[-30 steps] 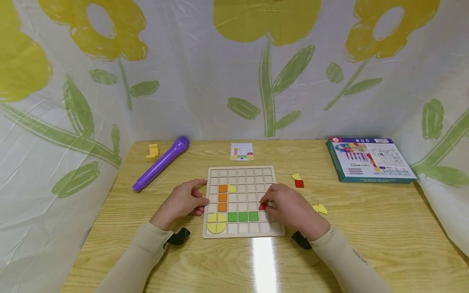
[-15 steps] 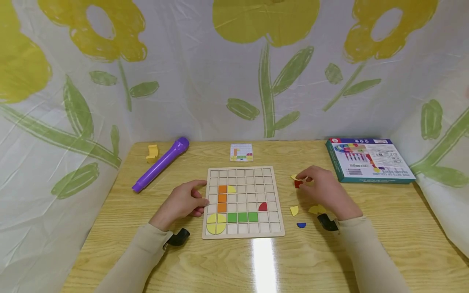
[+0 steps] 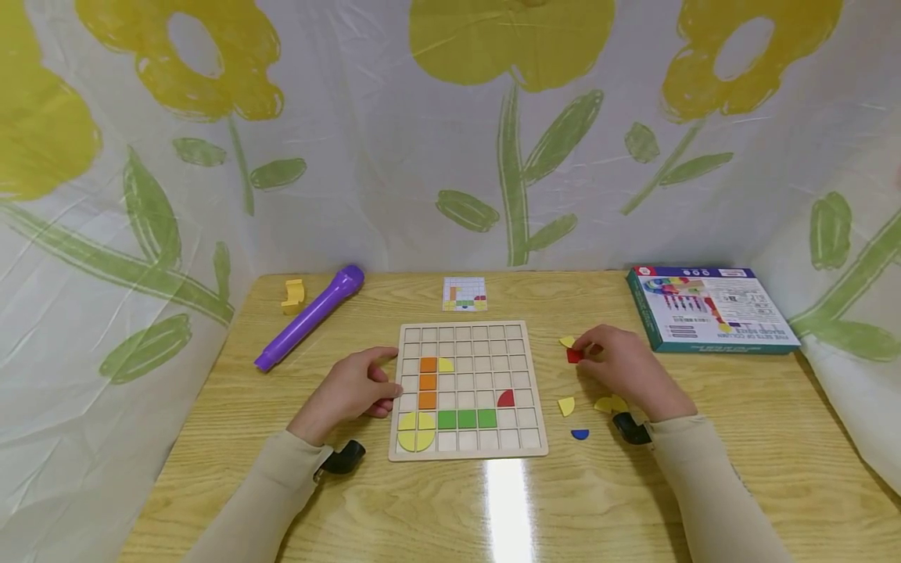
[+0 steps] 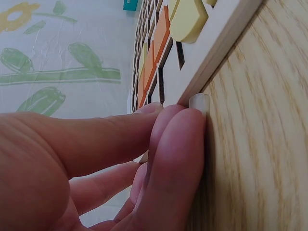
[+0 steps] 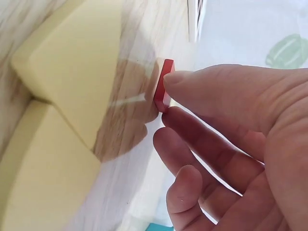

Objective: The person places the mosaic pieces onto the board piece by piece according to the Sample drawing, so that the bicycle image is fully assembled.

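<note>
1. Leftmost on the worktop [image 3: 422, 516] sits a small yellow block [image 3: 293, 295]; just beside it a purple microphone-shaped toy [image 3: 310, 319] lies aslant.
2. Next comes the left grip [image 3: 352, 385], the person's left hand; it is relaxed and clasps nothing, its tips touching the left edge of the gridded board [image 3: 473, 324].
3. On the board, four yellow quarter pieces [image 3: 425, 439] form a disc in the near left corner; three orange squares [image 3: 428, 381] run in a column beyond it; a lone yellow quarter [image 3: 446, 365] adjoins the farthest; three green squares [image 3: 467, 419] make a row; a red quarter [image 3: 506, 399] lies towards the right.
4. Beyond the board's far edge lies a patterned card [image 3: 464, 294].
5. Right of the board, a loose yellow quarter [image 3: 566, 407] lies near a blue half-round [image 3: 580, 435]; farther off, the right grip [image 3: 622, 367], the person's right hand, pinches a red square [image 3: 573, 356]; I cannot tell whether that touches the worktop; a yellow piece [image 3: 566, 342] lies just behind it.
6. More yellow pieces [image 3: 604, 404] lie near the right wrist; rightmost is a flat printed box [image 3: 711, 309].
</note>
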A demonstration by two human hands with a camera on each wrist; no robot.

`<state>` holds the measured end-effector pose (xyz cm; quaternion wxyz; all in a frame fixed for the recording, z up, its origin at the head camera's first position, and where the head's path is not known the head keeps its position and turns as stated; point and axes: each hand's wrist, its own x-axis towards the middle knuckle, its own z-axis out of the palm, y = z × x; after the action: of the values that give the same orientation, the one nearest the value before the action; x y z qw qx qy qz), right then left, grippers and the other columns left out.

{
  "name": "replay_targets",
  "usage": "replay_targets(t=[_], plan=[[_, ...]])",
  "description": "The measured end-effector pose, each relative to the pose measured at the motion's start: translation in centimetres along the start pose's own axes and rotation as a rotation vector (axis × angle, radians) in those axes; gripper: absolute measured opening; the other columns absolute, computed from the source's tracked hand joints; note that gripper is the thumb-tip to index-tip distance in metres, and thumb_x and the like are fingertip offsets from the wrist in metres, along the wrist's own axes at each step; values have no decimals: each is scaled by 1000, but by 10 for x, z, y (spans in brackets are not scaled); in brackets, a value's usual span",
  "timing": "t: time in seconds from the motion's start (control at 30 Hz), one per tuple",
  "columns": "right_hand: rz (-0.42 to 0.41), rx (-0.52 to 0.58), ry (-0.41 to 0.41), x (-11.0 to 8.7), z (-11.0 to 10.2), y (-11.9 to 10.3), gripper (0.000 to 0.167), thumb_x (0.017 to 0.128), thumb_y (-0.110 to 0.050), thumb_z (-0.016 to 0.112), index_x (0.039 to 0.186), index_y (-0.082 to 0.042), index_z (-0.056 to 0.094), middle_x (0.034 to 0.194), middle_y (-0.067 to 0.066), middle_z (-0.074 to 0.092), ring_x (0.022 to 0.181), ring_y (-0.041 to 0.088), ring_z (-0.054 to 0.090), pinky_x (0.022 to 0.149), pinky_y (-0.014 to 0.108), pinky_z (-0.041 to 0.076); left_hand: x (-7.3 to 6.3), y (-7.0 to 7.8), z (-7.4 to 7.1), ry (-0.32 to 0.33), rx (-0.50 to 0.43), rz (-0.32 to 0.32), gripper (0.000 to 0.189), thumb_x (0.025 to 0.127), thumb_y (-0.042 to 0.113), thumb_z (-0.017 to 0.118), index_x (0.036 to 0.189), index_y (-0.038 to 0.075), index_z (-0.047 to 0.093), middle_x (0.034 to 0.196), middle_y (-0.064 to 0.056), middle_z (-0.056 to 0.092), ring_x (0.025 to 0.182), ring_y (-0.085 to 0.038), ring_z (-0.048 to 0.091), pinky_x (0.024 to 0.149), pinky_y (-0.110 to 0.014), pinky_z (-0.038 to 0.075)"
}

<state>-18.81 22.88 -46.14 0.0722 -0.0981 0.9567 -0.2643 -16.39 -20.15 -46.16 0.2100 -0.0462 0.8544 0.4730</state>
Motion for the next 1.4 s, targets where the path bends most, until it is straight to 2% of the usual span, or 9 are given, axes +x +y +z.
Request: replay_targets(t=[0.3,0.7,0.9,1.23,1.4], plan=[[-9,4,-13,2,3,0,17,99,-12,77,115,-8,78,111,9,75,96,24,66,88,44,63,2,-2,0,-3,-4,13,70,97,7,80,161,11,50,107,-16,62,71,-19,73,67,-33,70],[-11,-13,-29,0,5,1,19,98,-14,79,117,-7,77,112,9,75,98,24,66,97,51,63,3,-3,3,-12,-16,1,70,97,6,80,160,12,50,108,-16,62,71,-20,73,67,-34,70],[-35,-2,-37,1,7,-1,18,99,-16,79,116,-10,79,111,6,76,98,22,67,97,50,63,2,-4,3,-4,-16,-7,70,97,6,80,161,12,50,108,-16,62,72,-19,73,67,-34,70],[-69,59,-106,-5,9,-37,17,97,-18,79,114,-14,81,106,1,72,95,19,64,88,36,60,2,-3,1,1,-10,-4,70,97,7,80,161,13,50,109,-16,62,72,-19,73,67,-33,70],[-132,44,-111,-12,16,-57,12,98,-19,82,109,-17,81,106,-3,73,100,19,66,93,39,63,2,-2,0,1,-11,-7,70,98,7,80,161,13,50,110,-17,62,73,-19,73,68,-33,70]])
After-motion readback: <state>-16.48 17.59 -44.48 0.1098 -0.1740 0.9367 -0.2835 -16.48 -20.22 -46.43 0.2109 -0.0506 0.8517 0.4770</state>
